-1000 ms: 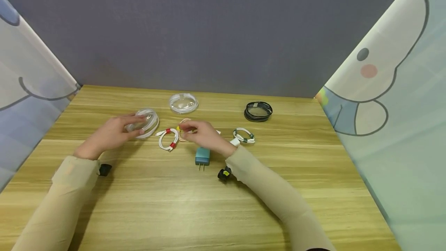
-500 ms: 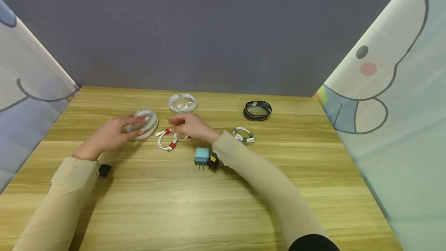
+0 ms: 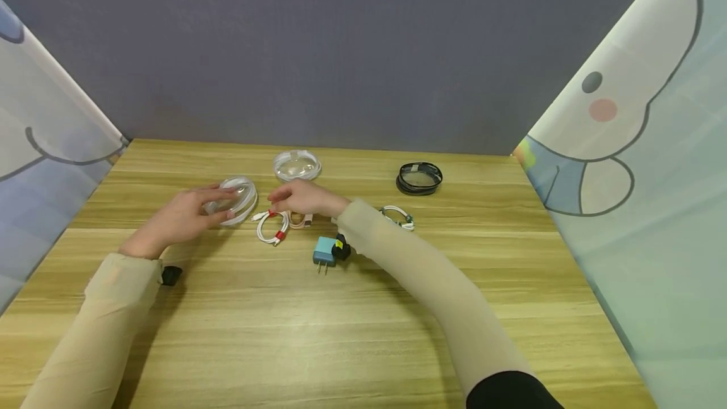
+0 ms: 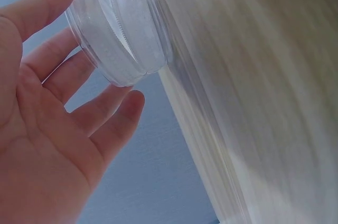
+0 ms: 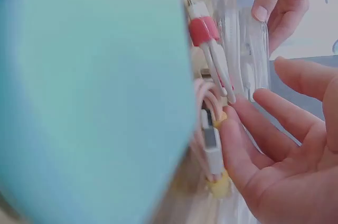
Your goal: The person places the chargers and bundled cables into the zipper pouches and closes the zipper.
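My left hand (image 3: 187,210) grips a clear round plastic case (image 3: 244,201) holding a white coil. In the left wrist view, the thumb is at the rim of the case (image 4: 119,34) and the fingers reach behind it. My right hand (image 3: 307,197) hovers low over the small cables, its fingers loosely bent with nothing between them. Beneath it lies a pale pink coiled cable (image 5: 203,108) with yellow ties. A white coiled cable (image 3: 272,229) with red ties sits between the two hands.
A blue plug charger (image 3: 324,251) lies by the right wrist and looms large in the right wrist view. Behind stand another clear round case (image 3: 296,166) and a black coil (image 3: 419,180). A white cable with green ties (image 3: 404,216) is partly behind the right sleeve.
My right hand has moved left and away from me, from over the pink cable towards the red-tied cable and the rear clear case. The left hand has stayed on its case.
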Tool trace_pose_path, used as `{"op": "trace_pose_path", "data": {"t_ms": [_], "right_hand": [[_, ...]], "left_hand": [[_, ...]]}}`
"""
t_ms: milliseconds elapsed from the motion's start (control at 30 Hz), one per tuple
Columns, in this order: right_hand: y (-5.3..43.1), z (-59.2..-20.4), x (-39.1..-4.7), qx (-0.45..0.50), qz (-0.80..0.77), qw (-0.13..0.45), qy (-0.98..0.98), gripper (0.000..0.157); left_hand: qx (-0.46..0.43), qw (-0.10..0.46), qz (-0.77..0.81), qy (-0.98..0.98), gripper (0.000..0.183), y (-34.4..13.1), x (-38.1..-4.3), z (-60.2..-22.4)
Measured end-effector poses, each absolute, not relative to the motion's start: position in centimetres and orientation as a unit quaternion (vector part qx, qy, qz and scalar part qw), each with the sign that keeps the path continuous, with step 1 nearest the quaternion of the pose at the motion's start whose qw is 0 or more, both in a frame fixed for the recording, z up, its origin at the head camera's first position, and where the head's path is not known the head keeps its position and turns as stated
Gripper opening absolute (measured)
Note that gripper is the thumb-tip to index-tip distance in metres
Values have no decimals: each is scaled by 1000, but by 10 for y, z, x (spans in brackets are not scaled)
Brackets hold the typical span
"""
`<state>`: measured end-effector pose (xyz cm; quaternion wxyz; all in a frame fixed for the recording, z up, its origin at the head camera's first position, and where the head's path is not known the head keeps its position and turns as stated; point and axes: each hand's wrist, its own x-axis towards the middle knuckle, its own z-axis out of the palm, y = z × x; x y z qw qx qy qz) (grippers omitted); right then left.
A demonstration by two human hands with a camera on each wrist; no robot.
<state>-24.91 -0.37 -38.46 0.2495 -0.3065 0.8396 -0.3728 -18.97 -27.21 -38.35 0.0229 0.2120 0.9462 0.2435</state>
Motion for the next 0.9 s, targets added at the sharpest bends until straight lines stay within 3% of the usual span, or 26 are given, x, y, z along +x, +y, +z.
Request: {"op": "trace_pose_path", "data": {"t_ms": [367, 900], "right_hand": [[-14, -386, -252, -318, -351, 256, 843, 38], [-6, -405, -250, -288, -387, 171, 859, 19]], "left_hand": [[215, 17, 244, 945, 46, -274, -188, -385], [222, 13, 246, 943, 45, -274, -189, -383]]}}
